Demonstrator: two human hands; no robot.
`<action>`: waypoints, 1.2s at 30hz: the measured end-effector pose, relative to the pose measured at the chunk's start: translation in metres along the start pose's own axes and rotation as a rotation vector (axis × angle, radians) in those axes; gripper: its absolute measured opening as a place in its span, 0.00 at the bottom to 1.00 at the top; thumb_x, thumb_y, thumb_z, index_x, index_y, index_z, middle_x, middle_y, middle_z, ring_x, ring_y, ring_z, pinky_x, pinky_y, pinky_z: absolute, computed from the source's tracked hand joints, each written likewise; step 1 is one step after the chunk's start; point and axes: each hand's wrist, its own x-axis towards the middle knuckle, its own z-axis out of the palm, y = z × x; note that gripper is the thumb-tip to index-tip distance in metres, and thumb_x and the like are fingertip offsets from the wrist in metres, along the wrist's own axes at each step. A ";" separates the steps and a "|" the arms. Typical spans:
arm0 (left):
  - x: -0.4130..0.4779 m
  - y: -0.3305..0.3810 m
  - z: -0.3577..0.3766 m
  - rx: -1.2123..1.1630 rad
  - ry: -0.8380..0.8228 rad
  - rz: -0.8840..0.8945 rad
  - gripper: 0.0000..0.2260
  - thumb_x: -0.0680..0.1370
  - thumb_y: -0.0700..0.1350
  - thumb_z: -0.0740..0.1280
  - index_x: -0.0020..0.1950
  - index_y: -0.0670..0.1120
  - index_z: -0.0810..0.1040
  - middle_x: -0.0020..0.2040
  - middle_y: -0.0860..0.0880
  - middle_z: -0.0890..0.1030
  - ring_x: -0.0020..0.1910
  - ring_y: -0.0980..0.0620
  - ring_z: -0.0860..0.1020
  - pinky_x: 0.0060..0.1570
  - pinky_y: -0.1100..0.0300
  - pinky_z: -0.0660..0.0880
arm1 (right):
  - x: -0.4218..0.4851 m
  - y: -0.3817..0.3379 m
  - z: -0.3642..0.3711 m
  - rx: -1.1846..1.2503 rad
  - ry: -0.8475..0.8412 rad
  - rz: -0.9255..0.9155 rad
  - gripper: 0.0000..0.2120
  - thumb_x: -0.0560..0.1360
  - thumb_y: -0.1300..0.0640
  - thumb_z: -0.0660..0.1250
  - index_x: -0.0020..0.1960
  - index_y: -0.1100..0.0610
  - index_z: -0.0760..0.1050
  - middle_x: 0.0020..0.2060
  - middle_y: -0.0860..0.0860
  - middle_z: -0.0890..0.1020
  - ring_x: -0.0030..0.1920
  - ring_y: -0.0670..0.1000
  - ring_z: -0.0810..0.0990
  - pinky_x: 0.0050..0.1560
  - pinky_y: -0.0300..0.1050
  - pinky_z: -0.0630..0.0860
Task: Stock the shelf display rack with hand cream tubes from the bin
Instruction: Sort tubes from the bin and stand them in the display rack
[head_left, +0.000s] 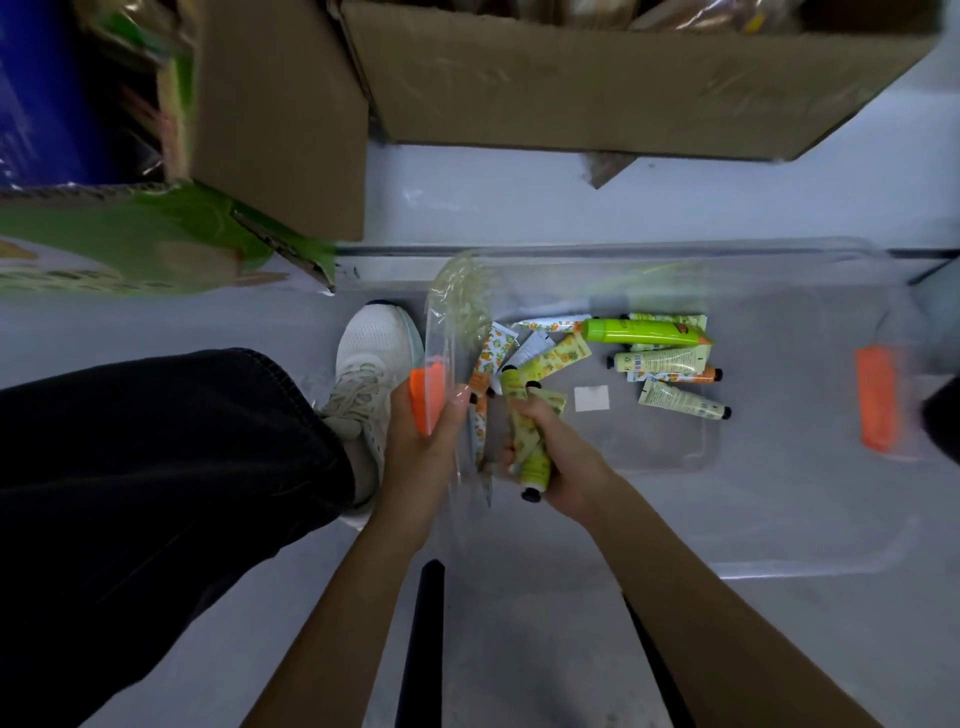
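A clear plastic bin (779, 519) with orange latches (877, 405) stands on the grey floor. Several hand cream tubes lie inside it, among them a bright green tube (639, 331) and pale yellow tubes with black caps (680, 401). My left hand (423, 441) grips the bin's left end at its orange latch (423, 402). My right hand (558, 457) is inside the bin and grips a bunch of yellow-green tubes (530, 447), black caps pointing toward me. The shelf display rack is out of view.
Brown cardboard boxes (597, 78) stand beyond the bin, and a green printed carton (130, 244) is at the left. My dark trouser leg and white shoe (371, 364) are left of the bin. A black bar (423, 639) runs below between my forearms.
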 end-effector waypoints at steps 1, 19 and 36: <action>0.000 0.002 -0.001 0.021 -0.001 -0.017 0.07 0.79 0.52 0.66 0.54 0.59 0.70 0.50 0.59 0.75 0.47 0.67 0.74 0.49 0.64 0.71 | -0.011 -0.005 -0.003 -0.013 -0.017 0.004 0.07 0.76 0.55 0.64 0.43 0.59 0.73 0.29 0.53 0.74 0.25 0.49 0.73 0.25 0.39 0.73; -0.079 0.169 -0.011 -0.344 -0.647 -0.066 0.46 0.62 0.67 0.75 0.64 0.32 0.73 0.59 0.25 0.74 0.54 0.25 0.75 0.45 0.43 0.78 | -0.200 -0.080 0.060 -0.462 -0.572 -0.299 0.27 0.59 0.47 0.76 0.49 0.61 0.70 0.31 0.55 0.75 0.26 0.51 0.73 0.32 0.44 0.71; -0.154 0.243 0.001 -0.813 -0.514 -0.122 0.12 0.80 0.46 0.58 0.42 0.39 0.74 0.44 0.39 0.83 0.47 0.44 0.82 0.42 0.50 0.81 | -0.315 -0.096 0.040 -0.606 -0.228 -0.534 0.26 0.72 0.41 0.60 0.58 0.61 0.78 0.48 0.61 0.79 0.45 0.54 0.79 0.51 0.46 0.78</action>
